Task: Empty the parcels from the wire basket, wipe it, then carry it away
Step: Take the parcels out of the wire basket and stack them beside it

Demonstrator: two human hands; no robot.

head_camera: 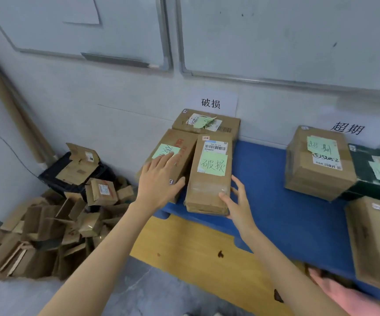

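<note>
We read 破损 on the parcel (208,190) at the blue pallet's (275,201) left edge; our right hand (239,207) clamps its fingers round the near end; our left hand (158,181) lies flat, fingers straight, on the neighbouring parcel (179,137).

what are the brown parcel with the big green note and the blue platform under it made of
Brown rectangular parcel: looks like cardboard, matte, with glossy clear tape wrinkling across its near end. Low blue platform: probably moulded plastic, smooth and evenly coloured, with rounded edges and feet; can't be sure.
</note>
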